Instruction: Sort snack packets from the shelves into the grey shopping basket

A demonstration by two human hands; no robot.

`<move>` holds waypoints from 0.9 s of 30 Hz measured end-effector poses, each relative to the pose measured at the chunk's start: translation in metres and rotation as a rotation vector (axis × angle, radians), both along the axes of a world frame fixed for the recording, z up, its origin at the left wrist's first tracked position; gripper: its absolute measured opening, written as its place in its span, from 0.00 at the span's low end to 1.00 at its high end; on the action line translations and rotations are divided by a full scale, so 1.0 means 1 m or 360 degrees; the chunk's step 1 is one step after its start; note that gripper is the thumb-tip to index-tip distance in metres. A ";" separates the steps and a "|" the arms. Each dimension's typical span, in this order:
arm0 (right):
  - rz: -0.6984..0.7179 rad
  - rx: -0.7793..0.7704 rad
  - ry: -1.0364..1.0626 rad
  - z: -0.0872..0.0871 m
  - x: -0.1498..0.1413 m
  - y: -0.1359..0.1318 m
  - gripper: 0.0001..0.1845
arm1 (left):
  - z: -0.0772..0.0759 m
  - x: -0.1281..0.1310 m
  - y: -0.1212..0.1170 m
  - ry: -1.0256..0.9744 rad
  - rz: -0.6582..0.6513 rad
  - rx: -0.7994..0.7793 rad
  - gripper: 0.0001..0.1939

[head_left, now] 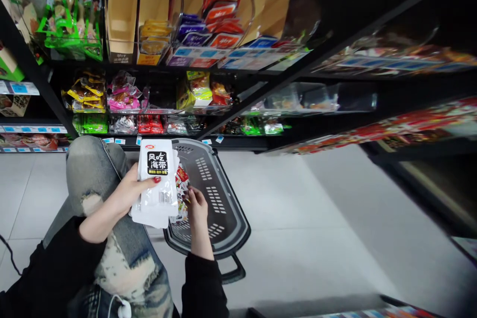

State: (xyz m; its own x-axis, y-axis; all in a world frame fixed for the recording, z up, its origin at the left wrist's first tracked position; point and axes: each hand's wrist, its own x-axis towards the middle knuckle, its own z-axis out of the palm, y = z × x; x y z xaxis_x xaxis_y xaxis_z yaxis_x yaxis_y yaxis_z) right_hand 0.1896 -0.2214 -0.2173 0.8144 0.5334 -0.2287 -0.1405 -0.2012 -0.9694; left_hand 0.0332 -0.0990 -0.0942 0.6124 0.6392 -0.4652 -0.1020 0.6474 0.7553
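In the head view my left hand (136, 186) grips a stack of white kelp snack packets (162, 184), with the thumb across the front and the other fingers hidden behind. Black and white lettering marks the top packet. A grey shopping basket (223, 194) stands on the floor, its left part behind the packets. My right hand (198, 206) is over the basket, fingers bent together beside some small red and multicoloured packets (182, 186). Whether its fingertips pinch one of these, I cannot make out. The white stack partly hides the small packets.
Dark shelves ahead hold cardboard boxes (154, 5) of snack packets, green-wrapped snacks (70, 25) and yellow packs (87, 90). More shelving (410, 129) runs along the right, blurred. My bent knee (87, 159) is left of the basket, above pale floor tiles (283, 208).
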 end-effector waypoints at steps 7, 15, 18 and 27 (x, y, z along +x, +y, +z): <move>0.0500 0.0123 0.0027 0.111 -0.048 0.026 0.19 | -0.008 0.001 0.000 -0.0020 0.0009 0.0243 0.28; 0.0357 0.0107 0.0236 0.122 -0.050 0.025 0.18 | -0.012 0.001 -0.001 0.0004 0.0129 0.0086 0.19; 0.0139 0.0118 0.0124 0.130 -0.046 0.016 0.17 | -0.012 0.001 0.000 0.0016 0.0154 0.0112 0.17; 0.0324 -0.0500 -0.1593 0.149 -0.098 0.018 0.06 | -0.011 0.002 0.001 0.0046 0.0216 0.0136 0.17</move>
